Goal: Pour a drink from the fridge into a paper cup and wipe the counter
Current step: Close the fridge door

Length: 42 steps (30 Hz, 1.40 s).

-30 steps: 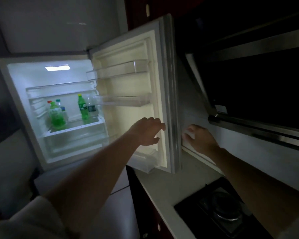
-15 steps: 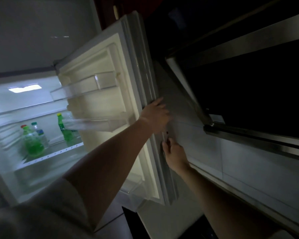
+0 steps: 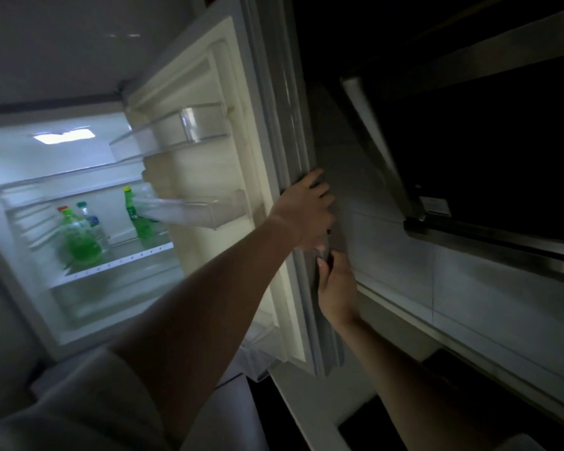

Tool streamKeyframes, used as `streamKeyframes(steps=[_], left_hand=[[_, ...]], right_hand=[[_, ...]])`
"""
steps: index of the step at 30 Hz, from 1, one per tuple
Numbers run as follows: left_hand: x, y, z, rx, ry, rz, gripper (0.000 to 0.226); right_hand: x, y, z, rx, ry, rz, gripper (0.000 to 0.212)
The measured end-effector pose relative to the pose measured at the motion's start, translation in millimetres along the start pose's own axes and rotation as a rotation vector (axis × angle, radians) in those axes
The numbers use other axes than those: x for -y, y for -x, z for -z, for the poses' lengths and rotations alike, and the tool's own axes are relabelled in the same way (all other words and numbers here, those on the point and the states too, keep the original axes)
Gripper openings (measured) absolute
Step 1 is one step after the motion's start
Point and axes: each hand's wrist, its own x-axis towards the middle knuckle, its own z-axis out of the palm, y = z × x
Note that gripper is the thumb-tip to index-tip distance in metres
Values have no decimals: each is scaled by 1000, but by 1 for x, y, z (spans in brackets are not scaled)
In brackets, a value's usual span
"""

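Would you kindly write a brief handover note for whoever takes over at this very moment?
Hands: left grip holds the edge of the open fridge door; right grip holds it just below.
Things: three bottles show on the fridge shelf; paper cup not in view.
Done: fridge is open.
Left: take a bottle, pour, wipe the counter.

Person, upper limbs only. Both forearms are bare from wrist to above the elbow. The left upper arm carries a loose, short sleeve of plain pale grey-white fabric (image 3: 88, 402). A pale fabric edge (image 3: 521, 443) shows at the right arm, too dim to class. One nail on the left hand (image 3: 306, 209) appears dark.
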Motion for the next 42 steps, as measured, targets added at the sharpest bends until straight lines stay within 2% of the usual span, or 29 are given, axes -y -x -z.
streamKeyframes(steps=[6,10,12,16,22,24,26,29,33,37,42], left_hand=[[3,55,-2,-46,23,4,66],[7,101,-4,-78,65,19,57],[9,125,-10,-102,60,23,59],[20,182,-16,-120,91,46,67],[37,262,-25,4,119,50,54],[40,289,-33,48,100,65,52],[46,318,-40,62,56,83,46],[58,361,-56,19,46,104,40],[72,400,-84,58,24,181,78],[87,434,-119,96,41,233,79],[116,464,-151,184,-3,339,78]], right_hand=[[34,39,-8,28,-16,36,50],[66,70,-13,6,-20,93,34],[80,87,-17,12,-13,123,29],[111,120,-35,141,-6,121,33],[161,167,-67,302,15,184,15],[173,183,-84,359,1,206,26],[184,194,-103,404,12,239,45],[206,206,-136,457,14,336,65],[235,211,-174,485,28,449,79],[255,209,-207,481,35,602,83],[270,206,-255,523,-11,590,95]])
